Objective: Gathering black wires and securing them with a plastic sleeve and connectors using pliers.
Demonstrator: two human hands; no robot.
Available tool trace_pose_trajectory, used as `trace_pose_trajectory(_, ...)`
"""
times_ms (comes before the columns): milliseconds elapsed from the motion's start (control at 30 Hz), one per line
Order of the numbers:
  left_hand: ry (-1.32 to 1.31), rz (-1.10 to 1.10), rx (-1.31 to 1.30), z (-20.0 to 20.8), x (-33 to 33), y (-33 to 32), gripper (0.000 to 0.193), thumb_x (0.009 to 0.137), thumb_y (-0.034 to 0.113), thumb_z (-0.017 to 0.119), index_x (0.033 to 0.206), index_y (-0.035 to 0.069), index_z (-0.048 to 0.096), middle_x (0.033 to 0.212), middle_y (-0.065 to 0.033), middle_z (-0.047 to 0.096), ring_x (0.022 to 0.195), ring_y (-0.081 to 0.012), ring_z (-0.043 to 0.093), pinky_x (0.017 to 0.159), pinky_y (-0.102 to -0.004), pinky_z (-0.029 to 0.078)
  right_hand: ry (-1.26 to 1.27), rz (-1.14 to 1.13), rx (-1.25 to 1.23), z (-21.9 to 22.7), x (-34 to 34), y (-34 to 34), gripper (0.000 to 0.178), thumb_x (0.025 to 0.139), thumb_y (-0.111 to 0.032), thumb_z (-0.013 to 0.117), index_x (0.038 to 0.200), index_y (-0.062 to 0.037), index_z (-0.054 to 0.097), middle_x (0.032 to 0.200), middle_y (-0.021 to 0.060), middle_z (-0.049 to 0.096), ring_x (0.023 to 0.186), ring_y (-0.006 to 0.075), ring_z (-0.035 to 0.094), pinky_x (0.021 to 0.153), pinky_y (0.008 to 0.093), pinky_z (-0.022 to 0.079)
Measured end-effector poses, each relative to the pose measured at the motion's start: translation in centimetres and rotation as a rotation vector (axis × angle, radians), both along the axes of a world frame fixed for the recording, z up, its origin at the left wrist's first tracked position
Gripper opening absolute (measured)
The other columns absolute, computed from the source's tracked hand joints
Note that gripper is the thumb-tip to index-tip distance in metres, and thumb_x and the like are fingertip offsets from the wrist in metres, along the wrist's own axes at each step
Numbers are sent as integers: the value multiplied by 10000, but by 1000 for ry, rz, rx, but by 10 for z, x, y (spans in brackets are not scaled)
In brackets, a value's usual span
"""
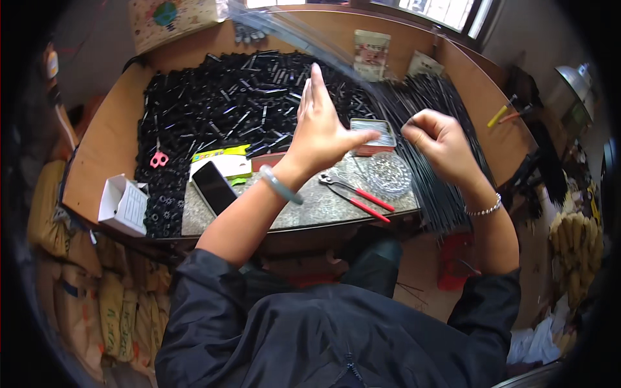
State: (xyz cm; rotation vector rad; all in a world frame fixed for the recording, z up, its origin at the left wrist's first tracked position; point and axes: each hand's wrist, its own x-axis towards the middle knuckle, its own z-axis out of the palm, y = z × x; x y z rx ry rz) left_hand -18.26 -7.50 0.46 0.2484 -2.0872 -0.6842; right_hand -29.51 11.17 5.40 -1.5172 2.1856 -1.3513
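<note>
My left hand (323, 129) is raised over the table, fingers stretched up and thumb pointing right, with nothing in it. To its right my right hand (445, 143) is closed in a pinch at the near end of a long thin strand (323, 48), smeared by motion, that reaches to the upper left. Beneath the right hand lies a bundle of long black strands (432, 187). Between the hands stand an open tin (373, 151) of small thin pieces and a round clear dish (389, 174) of small shiny parts. Red-handled pincers (359, 196) lie below on a grey board (294, 210).
A heap of short black pieces (220, 103) covers the table's back and left. Pink scissors (158, 158), a phone (213, 187), a yellow-green box (228, 161) and an open white box (123, 205) are at left. A raised rim (304, 26) bounds the back.
</note>
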Motion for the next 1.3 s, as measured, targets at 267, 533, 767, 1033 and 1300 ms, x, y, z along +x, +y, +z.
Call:
trace_pose_trajectory(267, 328, -330, 783, 1, 54, -66, 386, 858, 71, 613, 1206, -48, 495, 792, -56, 656, 680, -85, 618, 621, -218, 516, -734, 448, 549, -21, 60, -15, 156, 957, -178, 476, 1033, -53, 530, 613, -15, 502, 448, 48, 446, 416, 190, 344)
trace_pose_trajectory(533, 428, -127, 696, -6, 131, -139, 311, 921, 151, 545, 1194, 9, 501, 819, -82, 652, 669, -144, 643, 596, -250, 526, -421, 327, 392, -54, 45, 7, 111, 897, -97, 522, 849, -26, 593, 614, -77, 444, 511, 6, 354, 442, 179, 266)
trace_pose_trajectory(767, 385, -160, 670, -12, 149, -139, 263, 935, 159, 516, 1169, 39, 532, 843, -89, 642, 700, -149, 646, 620, -262, 538, -647, 203, 41, -35, -4, 39, 205, 947, -191, 489, 985, -5, 567, 538, -69, 390, 415, 9, 305, 374, 170, 230)
trace_pose_trajectory(1033, 263, -363, 681, -1, 126, -74, 318, 922, 129, 541, 1226, 41, 504, 978, -73, 612, 867, -127, 608, 720, -251, 513, -331, 117, 40, -33, 38, -34, 179, 962, -158, 455, 1071, -43, 539, 604, -41, 474, 477, 10, 361, 418, 164, 281)
trace_pose_trajectory(1300, 74, -486, 776, -8, 107, -34, 528, 880, 43, 573, 1354, -4, 346, 1221, -144, 546, 1121, -198, 528, 928, -298, 430, -519, 321, 110, -44, 81, -60, 220, 953, -123, 454, 1100, -13, 575, 684, -19, 550, 529, 31, 447, 493, 183, 367)
